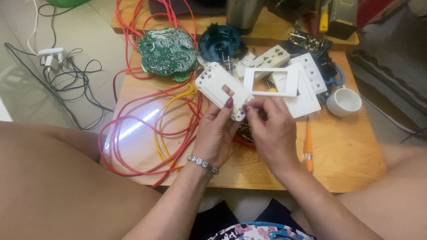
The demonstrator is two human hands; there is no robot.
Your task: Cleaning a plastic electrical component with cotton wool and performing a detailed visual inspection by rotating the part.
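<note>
White switch plate [221,90] pinched in left hand [216,129] fingers, right hand [271,126] fingers pinching its lower corner, both wrists raised.

Both hands [242,129] raised, fingers [228,104] pinched.

No packages, signs or screens show anywhere around the hands. The nearest thing to a label is the pale printing on the round green circuit board [168,52], which lies on the worktop [347,151] up and to the left of the hands; the marks are too small to make out. Nothing else near the hands carries a visible label.
</note>
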